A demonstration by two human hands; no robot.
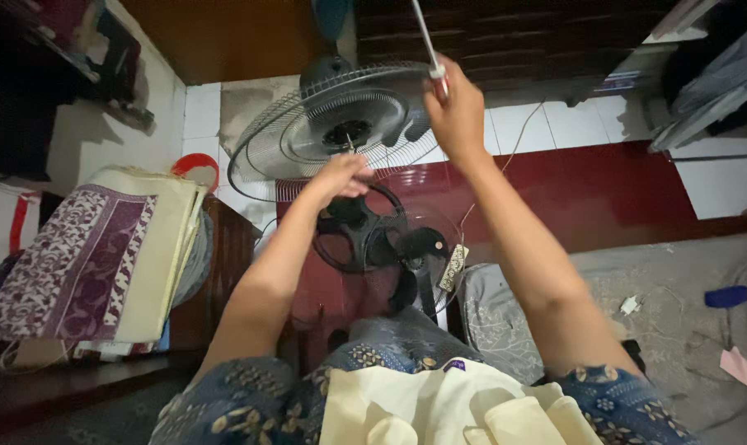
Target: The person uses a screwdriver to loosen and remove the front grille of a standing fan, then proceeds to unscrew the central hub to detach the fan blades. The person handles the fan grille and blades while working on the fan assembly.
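Far to the left of the left hand lies a stack of folded cloths [101, 264]. The top one is purple with white patterns, and cream ones lie under it. Just past the stack, a bit of a red round thing [196, 169] peeks out.

The left hand [339, 177] reaches out over the middle of a fan. Its fingers are bent and pinched together at the small metal rod [350, 144] that sticks out of the fan's middle. I cannot tell if the fingers really grip the rod or only touch it. Behind this hand is the round wire fan guard [307, 124], lying tilted on the floor. Right under the hand is a black plastic ring with spokes [359, 231], and beside that ring, closer to the person, is the dark fan stand [423, 264].

The right hand [454, 111] is up higher, to the right of the left hand and well apart from it. It is closed tight around a screwdriver [429, 49]. The red and white handle sits in the fist, and the thin metal part points up and away from the person. A thin white cord [514, 152] hangs down near this hand's wrist.

Under both hands the floor is shiny dark red [604, 189], with white tiles further away. Far to the right of the right hand, on a grey mat [687, 346], lie a small blue thing [726, 295] and a pink scrap [740, 367].
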